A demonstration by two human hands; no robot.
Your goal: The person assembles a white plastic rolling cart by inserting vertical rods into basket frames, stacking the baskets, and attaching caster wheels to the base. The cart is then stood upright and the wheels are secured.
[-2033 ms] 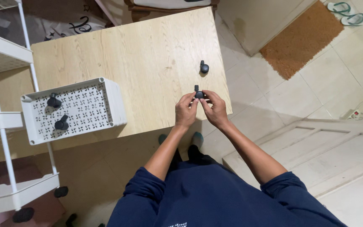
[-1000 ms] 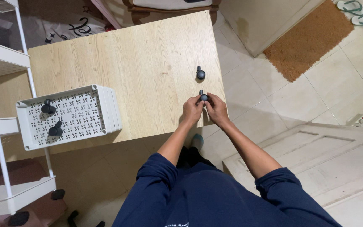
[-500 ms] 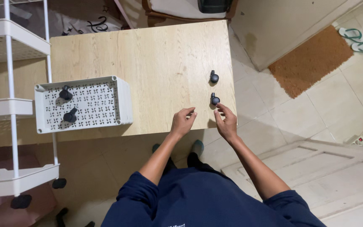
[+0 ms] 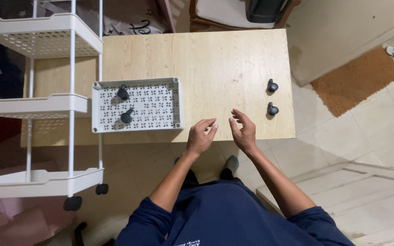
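Hovering empty and open-fingered near the table's [image 4: 169, 54] front edge, the left hand [image 4: 200, 136] and right hand [image 4: 242, 130] could knock the two black casters [image 4: 272, 97] off its right edge.

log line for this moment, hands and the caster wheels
left hand: empty, open, over table edge | right hand: empty, open | two caster wheels on table, right | two in white tray

Matt pale wood table [image 4: 215, 59]; white perforated plastic tray [image 4: 135, 83]; glossy black casters [image 4: 272, 109].
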